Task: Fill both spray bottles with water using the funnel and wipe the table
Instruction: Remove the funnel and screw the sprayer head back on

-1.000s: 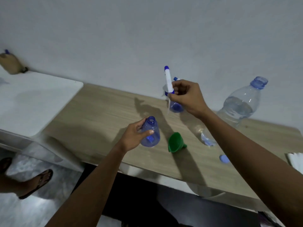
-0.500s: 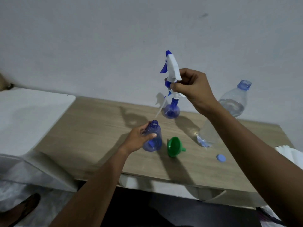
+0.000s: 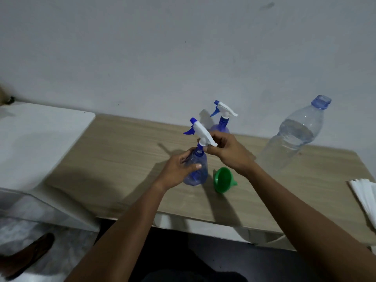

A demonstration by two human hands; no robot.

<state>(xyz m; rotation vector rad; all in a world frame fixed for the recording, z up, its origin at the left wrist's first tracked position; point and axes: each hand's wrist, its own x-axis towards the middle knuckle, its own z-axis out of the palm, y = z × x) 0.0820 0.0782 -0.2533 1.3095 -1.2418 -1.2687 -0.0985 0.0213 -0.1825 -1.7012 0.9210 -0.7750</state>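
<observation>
Two spray bottles share the counter (image 3: 122,151). The near bottle (image 3: 201,176) stands upright, the left grip (image 3: 178,169) wrapped round its body to steady it, while the right grip (image 3: 230,153) pinches the sprayer (image 3: 203,135) at its neck, seemingly for twisting. The far bottle (image 3: 222,123) stands capped behind; the funnel (image 3: 222,180) lies just beside the near one.

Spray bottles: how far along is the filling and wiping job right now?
Seemingly done: the far bottle stands capped. In hand: the left hand grips the near bottle while the right hand holds its spray head at the neck. Funnel lies aside. Left: wiping; the towels lie untouched. Fill levels are unclear.
</observation>
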